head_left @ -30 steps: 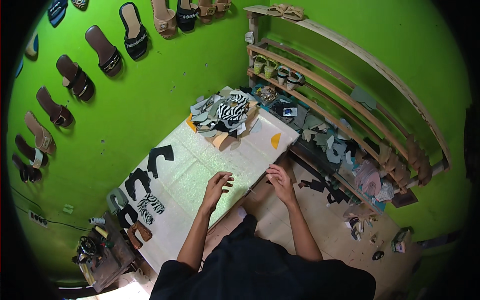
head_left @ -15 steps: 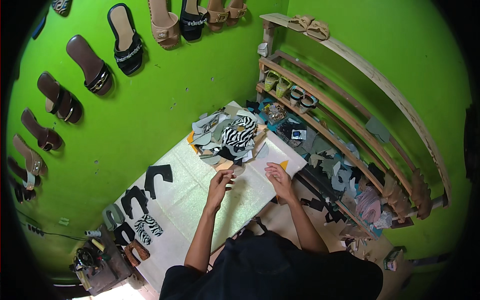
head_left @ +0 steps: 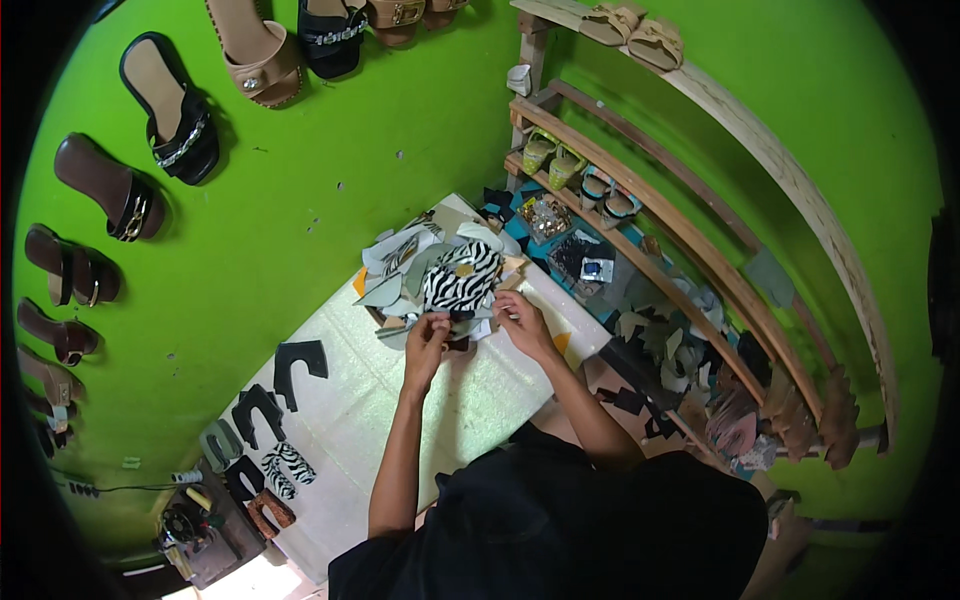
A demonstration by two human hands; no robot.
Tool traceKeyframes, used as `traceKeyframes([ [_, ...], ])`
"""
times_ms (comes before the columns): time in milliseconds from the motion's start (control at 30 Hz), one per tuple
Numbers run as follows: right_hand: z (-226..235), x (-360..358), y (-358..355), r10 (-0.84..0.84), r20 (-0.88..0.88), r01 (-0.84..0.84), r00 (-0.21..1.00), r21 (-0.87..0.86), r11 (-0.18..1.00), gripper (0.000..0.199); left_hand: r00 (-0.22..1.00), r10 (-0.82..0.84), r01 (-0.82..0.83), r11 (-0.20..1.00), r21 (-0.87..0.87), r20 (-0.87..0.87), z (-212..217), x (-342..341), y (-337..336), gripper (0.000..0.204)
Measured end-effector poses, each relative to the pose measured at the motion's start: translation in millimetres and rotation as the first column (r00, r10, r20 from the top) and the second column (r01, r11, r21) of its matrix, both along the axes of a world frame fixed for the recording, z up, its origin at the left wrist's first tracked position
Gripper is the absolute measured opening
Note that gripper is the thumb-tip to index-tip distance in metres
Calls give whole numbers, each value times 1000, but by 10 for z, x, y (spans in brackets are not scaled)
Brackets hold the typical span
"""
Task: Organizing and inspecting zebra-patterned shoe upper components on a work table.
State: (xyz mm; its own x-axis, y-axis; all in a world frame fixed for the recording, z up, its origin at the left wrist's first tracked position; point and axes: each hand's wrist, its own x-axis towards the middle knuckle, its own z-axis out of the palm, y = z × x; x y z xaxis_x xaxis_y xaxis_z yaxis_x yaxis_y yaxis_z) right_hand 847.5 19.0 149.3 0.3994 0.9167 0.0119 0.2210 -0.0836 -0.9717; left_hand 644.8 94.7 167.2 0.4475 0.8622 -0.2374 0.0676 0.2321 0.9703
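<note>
Scraps (head_left: 383, 291), heaped toward the table's (head_left: 340, 400) far corner, are being reached by left hand (head_left: 426, 345) and right hand (head_left: 525, 325), fingers curled; whether anything is being pinched cannot be told. Topmost zebra-print piece (head_left: 460, 285) is being judged light, flexible, best gripped by its edge.

Tan sandal (head_left: 258, 68) runs off the view's upper edge. Dark shirt (head_left: 560, 520) hides part of counter (head_left: 345, 440). Whether left hand (head_left: 427, 348) or right hand (head_left: 524, 325) grips any scraps (head_left: 385, 290): too small for me to tell. Shiny bits (head_left: 546, 216): indistinct.

Black top (head_left: 590, 520), short sleeves (head_left: 358, 555), bare forearms (head_left: 396, 470)
</note>
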Motion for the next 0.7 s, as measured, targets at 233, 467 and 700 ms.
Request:
traceKeyframes([
  [233,-407,295,575,53,-18,-53,998,-25,998,30,997,73,-70,993,93,-38,-281,532,404,20],
  [467,-594,344,801,-60,7,60,998,-145,988,39,986,1,33,978,205,-166,-596,698,539,26],
  [700,-667,260,903,-132,-99,127,986,-59,990,39,978,-28,77,968,237,-204,-666,736,543,30],
])
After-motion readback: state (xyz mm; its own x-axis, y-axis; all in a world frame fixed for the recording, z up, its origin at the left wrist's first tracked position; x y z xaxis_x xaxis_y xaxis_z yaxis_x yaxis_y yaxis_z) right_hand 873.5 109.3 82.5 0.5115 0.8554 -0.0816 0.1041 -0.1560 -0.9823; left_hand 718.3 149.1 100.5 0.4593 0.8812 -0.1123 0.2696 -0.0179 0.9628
